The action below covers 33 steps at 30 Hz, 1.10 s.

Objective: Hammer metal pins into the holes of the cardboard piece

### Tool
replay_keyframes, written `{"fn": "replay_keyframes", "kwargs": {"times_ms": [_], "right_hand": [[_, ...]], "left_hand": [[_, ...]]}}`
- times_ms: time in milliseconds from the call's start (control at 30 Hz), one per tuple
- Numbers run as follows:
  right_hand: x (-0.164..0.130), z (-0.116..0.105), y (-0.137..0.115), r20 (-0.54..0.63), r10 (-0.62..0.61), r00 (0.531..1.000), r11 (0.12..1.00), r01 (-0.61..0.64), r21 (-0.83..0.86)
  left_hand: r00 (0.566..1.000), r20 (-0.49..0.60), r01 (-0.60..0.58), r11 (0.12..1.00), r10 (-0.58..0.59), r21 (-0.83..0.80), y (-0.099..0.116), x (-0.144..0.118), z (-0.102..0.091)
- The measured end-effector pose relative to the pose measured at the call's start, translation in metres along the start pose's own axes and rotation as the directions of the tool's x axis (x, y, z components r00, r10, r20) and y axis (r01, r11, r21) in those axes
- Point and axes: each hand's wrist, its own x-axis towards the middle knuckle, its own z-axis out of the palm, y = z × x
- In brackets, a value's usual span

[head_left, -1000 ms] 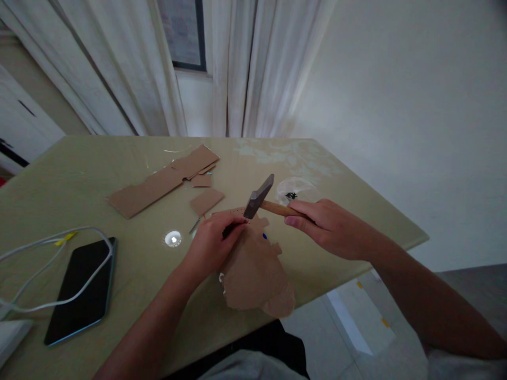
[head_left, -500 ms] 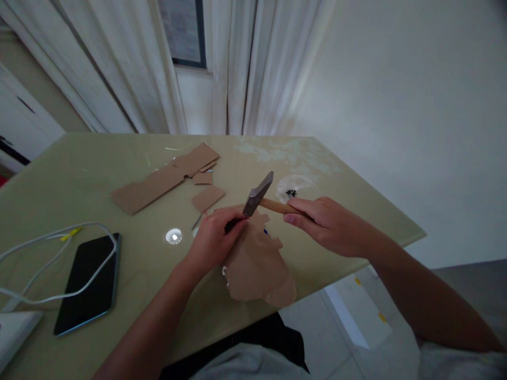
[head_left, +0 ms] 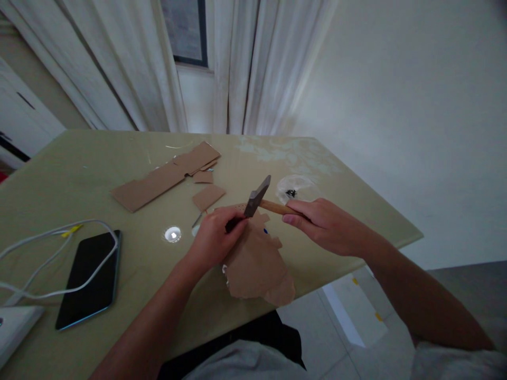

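My right hand point(head_left: 317, 224) grips the wooden handle of a hammer point(head_left: 257, 197). The hammer's metal head is tilted, its lower face at the fingertips of my left hand point(head_left: 216, 235). Those left fingers are pinched together over a piece of brown cardboard point(head_left: 257, 264); whatever small thing they hold is hidden by the fingers and the hammer head. The cardboard has an uneven outline, with tabs on its right side, a row of small dots along its far edge and a blue spot. Just beyond my right hand, small black pieces point(head_left: 291, 193) lie on a clear plastic bag point(head_left: 303, 184).
Cardboard offcuts point(head_left: 170, 177) lie farther back on the table point(head_left: 150, 274). To the left are a black tablet point(head_left: 89, 279) with a white cable point(head_left: 51, 292) across it and a white box-shaped object point(head_left: 18, 332). A round shiny spot point(head_left: 173, 234) shows left of my left hand.
The hammer head has shifted very slightly down and left, still close to my left fingertips. The whole view has moved a little. Both hands keep their grips.
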Motion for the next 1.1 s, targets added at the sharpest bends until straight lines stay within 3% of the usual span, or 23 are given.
{"fn": "replay_keyframes", "kwargs": {"times_ms": [167, 400, 600, 767, 967, 1100], "right_hand": [[-0.0024, -0.0090, -0.0068, -0.079, -0.020, 0.997, 1.000, 0.021, 0.014], [0.0022, 0.0005, -0.0022, 0.015, 0.014, 1.000, 0.999, -0.014, -0.050], [0.0019, -0.0063, -0.0045, -0.062, -0.014, 0.998, 1.000, 0.013, -0.021], [0.0024, -0.0014, -0.0018, 0.015, 0.011, 1.000, 0.998, -0.010, -0.058], [-0.0006, -0.0066, -0.0040, -0.069, -0.010, 0.998, 0.999, 0.007, -0.038], [0.0008, -0.0037, -0.0047, -0.029, -0.004, 1.000, 0.999, 0.003, -0.038]], "left_hand": [[1.000, -0.007, 0.015, 1.000, -0.015, -0.020, -0.0005, -0.0012, 0.0010], [1.000, 0.014, -0.005, 1.000, 0.005, 0.005, 0.0007, 0.0010, 0.0007], [1.000, 0.001, 0.012, 0.999, -0.012, -0.032, -0.0007, 0.0001, 0.0015], [1.000, 0.012, -0.002, 1.000, 0.002, -0.013, 0.0010, 0.0013, 0.0021], [1.000, -0.006, 0.005, 0.999, -0.006, -0.039, -0.0015, 0.0011, 0.0041], [1.000, 0.008, 0.010, 1.000, -0.010, -0.026, -0.0013, 0.0008, 0.0027]]}}
